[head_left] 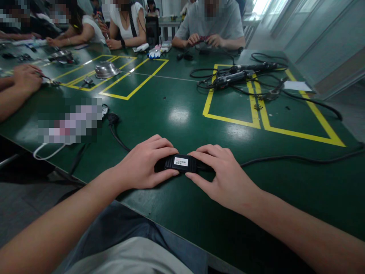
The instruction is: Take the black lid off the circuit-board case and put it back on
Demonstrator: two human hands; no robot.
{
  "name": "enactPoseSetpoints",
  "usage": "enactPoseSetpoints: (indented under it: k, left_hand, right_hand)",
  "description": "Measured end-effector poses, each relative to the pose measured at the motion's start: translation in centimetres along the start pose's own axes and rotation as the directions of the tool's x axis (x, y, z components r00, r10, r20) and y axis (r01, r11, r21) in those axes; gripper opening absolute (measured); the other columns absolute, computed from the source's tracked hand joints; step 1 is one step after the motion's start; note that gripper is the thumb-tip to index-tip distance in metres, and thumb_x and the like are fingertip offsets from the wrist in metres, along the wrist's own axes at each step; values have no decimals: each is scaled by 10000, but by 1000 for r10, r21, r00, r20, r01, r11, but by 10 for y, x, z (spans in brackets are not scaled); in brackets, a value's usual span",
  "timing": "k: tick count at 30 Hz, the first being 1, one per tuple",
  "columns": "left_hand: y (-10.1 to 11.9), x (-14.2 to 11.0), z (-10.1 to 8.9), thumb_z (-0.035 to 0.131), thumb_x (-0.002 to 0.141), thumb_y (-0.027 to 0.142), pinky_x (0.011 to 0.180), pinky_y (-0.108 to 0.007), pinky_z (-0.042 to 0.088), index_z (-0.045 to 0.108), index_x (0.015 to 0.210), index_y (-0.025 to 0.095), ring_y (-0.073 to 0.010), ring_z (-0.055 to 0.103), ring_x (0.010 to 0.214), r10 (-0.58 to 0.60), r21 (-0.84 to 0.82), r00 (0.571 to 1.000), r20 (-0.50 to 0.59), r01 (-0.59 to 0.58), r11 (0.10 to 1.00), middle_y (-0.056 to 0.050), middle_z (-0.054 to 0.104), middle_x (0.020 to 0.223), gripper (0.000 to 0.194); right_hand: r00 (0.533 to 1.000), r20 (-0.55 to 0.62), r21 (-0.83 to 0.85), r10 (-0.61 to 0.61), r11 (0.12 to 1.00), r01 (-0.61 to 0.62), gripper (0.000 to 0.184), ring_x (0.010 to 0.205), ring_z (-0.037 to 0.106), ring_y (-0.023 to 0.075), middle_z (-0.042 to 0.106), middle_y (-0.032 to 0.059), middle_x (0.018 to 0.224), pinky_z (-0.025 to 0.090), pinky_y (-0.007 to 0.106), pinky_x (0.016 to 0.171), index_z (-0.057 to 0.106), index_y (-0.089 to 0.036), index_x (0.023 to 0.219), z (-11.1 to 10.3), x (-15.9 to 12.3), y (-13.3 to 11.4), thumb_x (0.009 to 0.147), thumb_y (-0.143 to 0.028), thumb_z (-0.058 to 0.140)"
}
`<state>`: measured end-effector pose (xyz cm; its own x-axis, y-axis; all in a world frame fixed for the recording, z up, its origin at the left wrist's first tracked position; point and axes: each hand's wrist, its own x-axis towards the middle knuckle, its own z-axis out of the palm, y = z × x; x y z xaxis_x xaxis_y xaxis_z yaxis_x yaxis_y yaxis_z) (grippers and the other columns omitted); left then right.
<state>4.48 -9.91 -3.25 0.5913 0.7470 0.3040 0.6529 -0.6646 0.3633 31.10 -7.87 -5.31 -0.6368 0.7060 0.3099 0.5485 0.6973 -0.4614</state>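
Between my two hands is a black inline control box on a cord (193, 164), with ribbed ends and a white printed label facing up. My left hand (152, 161) pinches its left end between thumb and fingers. At its right end, my right hand (219, 167) pinches it in the same way. The box is at or just above the green table; I cannot tell if it touches. A black cable (285, 158) runs from under my right hand to the right edge. Left of my left hand, another length of black cord leads to a black plug (113, 118).
Electric screwdrivers (234, 78) with tangled cords lie at the right, over yellow tape frames (234, 121). A metal bowl (107, 70) stands at the back left. A blurred-out item (71, 121) with a white cord lies at left. Several people sit around the table (159, 110).
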Motion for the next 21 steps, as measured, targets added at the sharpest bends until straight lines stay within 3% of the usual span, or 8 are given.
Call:
enactPoseSetpoints:
  k: [21]
  left_hand:
    - [1,-1,4,613,1069,461,871,-446,606,715,1223,157,-282,693,976,33,98,999,7,-34,995,-148,765,1136,356]
  right_hand:
    - [999,-35,-24,12,1000,-12,273,1069,709,323,763,113,1170,530,511,921,740,-231,1236,3,0,-2,980,-325,744]
